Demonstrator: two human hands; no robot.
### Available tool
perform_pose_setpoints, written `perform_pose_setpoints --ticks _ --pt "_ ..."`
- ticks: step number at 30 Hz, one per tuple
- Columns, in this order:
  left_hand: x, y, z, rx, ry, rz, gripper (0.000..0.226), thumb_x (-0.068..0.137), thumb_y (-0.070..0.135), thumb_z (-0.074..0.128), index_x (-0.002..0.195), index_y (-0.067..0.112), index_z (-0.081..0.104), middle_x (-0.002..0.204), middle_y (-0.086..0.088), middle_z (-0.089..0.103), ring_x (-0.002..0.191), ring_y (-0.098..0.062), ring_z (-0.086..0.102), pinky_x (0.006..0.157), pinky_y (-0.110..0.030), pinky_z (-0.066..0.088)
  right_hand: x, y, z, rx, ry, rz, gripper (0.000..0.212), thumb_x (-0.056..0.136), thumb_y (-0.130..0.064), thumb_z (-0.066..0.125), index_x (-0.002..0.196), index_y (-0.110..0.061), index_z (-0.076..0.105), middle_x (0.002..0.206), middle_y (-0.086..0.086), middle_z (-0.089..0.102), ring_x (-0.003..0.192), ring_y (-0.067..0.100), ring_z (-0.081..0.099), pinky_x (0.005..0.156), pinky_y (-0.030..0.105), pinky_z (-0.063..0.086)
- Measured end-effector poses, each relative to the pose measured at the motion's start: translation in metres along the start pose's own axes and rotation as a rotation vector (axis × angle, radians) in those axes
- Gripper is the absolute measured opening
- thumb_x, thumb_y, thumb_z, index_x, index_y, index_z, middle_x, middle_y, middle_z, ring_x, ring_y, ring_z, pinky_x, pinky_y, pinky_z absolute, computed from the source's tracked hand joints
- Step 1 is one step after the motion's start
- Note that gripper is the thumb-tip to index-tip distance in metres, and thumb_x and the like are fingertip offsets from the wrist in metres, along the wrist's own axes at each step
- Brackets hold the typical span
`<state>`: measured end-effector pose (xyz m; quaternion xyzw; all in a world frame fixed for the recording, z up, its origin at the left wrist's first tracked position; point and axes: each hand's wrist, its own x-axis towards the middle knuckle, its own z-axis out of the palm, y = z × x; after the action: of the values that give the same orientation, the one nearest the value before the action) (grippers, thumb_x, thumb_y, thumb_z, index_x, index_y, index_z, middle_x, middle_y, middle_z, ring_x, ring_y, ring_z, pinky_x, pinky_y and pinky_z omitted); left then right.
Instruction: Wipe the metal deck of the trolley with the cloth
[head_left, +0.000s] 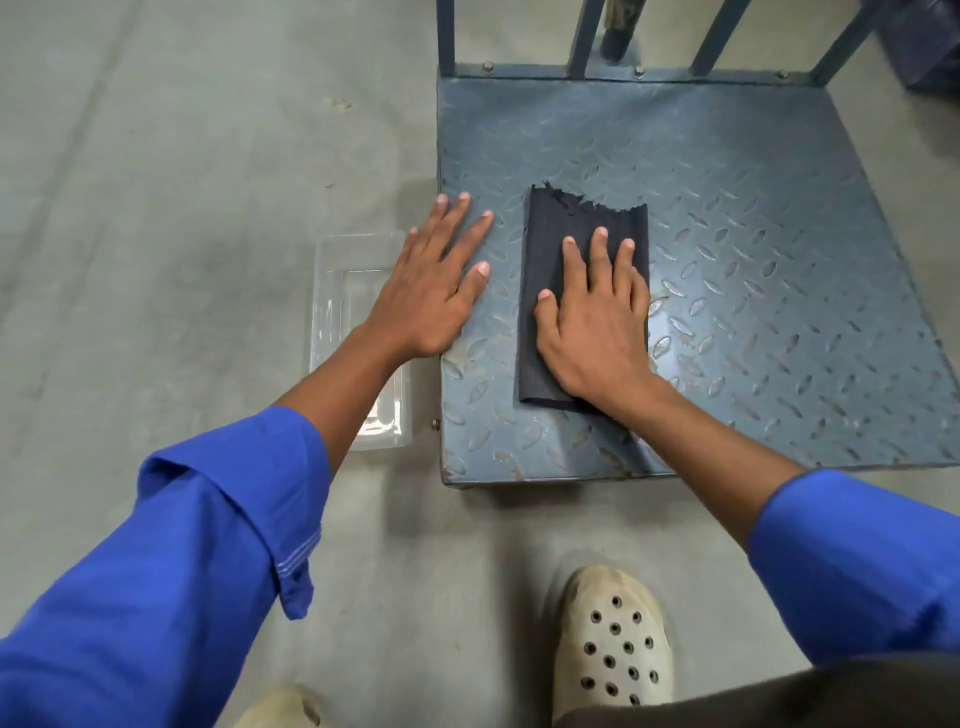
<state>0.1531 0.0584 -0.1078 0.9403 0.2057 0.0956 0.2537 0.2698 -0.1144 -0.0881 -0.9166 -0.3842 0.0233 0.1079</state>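
The trolley's blue-grey chequer-plate metal deck (753, 218) lies low on the floor ahead of me. A dark grey folded cloth (545, 270) with a frayed far edge lies flat on the deck's near left part. My right hand (597, 322) presses flat on the cloth with straight, spread fingers. My left hand (431, 291) rests flat on the deck's left edge beside the cloth, fingers straight and holding nothing.
A clear plastic tray (343, 291) sits on the concrete floor just left of the deck, partly under my left forearm. Upright blue bars (447, 36) of the trolley frame stand along the deck's far edge. My pale perforated shoe (613, 644) stands near the front.
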Motion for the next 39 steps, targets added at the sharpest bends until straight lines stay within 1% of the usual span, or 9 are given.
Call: perform_pose_setpoints --ticks 4,8,10,13,20,26,35,37,39 --pt "-0.003 0.006 0.004 0.014 0.023 -0.053 0.064 0.113 0.045 0.024 0.172 0.023 0.013 0.181 0.001 -0.002 0.166 -0.019 -0.009 0.135 -0.047 -0.001 0.003 0.004 0.006 -0.005 0.029 0.005 0.074 0.104 -0.057 0.023 0.167 -0.02 0.018 0.176 0.011 0.007 0.162 0.036 -0.001 0.13 0.056 0.003" --pt "-0.018 0.02 0.014 -0.039 0.064 -0.143 0.067 0.112 0.04 0.021 0.172 0.015 0.007 0.18 -0.001 -0.004 0.166 -0.017 -0.01 0.135 -0.043 -0.004 0.004 0.017 0.006 -0.034 -0.003 -0.082 0.07 0.106 -0.06 0.021 0.168 -0.029 0.012 0.177 0.004 0.003 0.163 0.028 -0.005 0.131 0.052 0.001" --pt "-0.025 0.027 0.019 -0.058 0.079 -0.177 0.068 0.111 0.039 0.02 0.172 0.014 0.005 0.18 -0.001 -0.007 0.166 -0.016 -0.011 0.135 -0.042 -0.005 0.022 0.026 0.002 -0.034 -0.023 -0.128 0.068 0.106 -0.061 0.021 0.168 -0.034 0.012 0.177 0.0 0.004 0.163 0.025 -0.003 0.131 0.051 0.002" --pt "-0.026 0.027 0.023 -0.055 0.094 -0.186 0.068 0.11 0.039 0.019 0.172 0.013 0.004 0.18 -0.001 -0.009 0.165 -0.016 -0.013 0.135 -0.042 -0.005 0.064 0.033 -0.001 -0.041 -0.041 -0.127 0.067 0.105 -0.063 0.02 0.167 -0.038 0.012 0.177 -0.004 0.006 0.163 0.023 -0.001 0.131 0.051 0.002" --pt "-0.025 0.033 0.027 -0.001 0.141 -0.233 0.067 0.111 0.037 0.02 0.172 0.012 0.007 0.18 -0.003 -0.005 0.166 -0.018 -0.007 0.135 -0.043 -0.002 0.139 0.007 -0.003 -0.064 -0.111 -0.204 0.065 0.103 -0.068 0.016 0.164 -0.048 0.009 0.176 -0.008 0.005 0.163 0.02 -0.002 0.131 0.051 0.001" --pt "-0.045 0.048 0.031 -0.025 0.14 -0.297 0.067 0.111 0.037 0.019 0.172 0.013 0.004 0.18 -0.001 -0.006 0.166 -0.017 -0.01 0.136 -0.045 0.001 0.115 -0.012 -0.004 -0.085 -0.166 -0.454 0.061 0.106 -0.064 0.018 0.164 -0.049 0.011 0.176 -0.01 0.006 0.163 0.02 -0.001 0.131 0.048 0.001" --pt "-0.069 0.066 0.043 -0.062 0.209 -0.388 0.065 0.112 0.035 0.023 0.172 0.016 0.008 0.18 0.003 -0.003 0.166 -0.016 -0.006 0.136 -0.044 0.003 0.195 -0.039 -0.005 -0.047 -0.194 -0.402 0.061 0.104 -0.067 0.018 0.162 -0.053 0.013 0.176 -0.01 0.007 0.163 0.021 0.0 0.131 0.052 0.002" --pt "-0.068 0.065 0.042 -0.095 0.207 -0.401 0.065 0.111 0.034 0.025 0.172 0.017 0.009 0.18 0.004 -0.003 0.166 -0.015 -0.006 0.136 -0.045 0.005 0.178 -0.05 -0.002 -0.046 -0.206 -0.46 0.058 0.105 -0.065 0.018 0.162 -0.054 0.014 0.176 -0.011 0.006 0.163 0.021 -0.002 0.131 0.052 0.0" --pt "-0.065 0.065 0.042 -0.109 0.199 -0.418 0.066 0.111 0.035 0.025 0.172 0.018 0.009 0.18 0.005 -0.002 0.166 -0.015 -0.006 0.135 -0.048 0.007 0.152 -0.055 0.004 -0.057 -0.203 -0.588 0.055 0.106 -0.064 0.02 0.161 -0.055 0.018 0.175 -0.014 0.009 0.163 0.018 -0.001 0.131 0.049 -0.001"
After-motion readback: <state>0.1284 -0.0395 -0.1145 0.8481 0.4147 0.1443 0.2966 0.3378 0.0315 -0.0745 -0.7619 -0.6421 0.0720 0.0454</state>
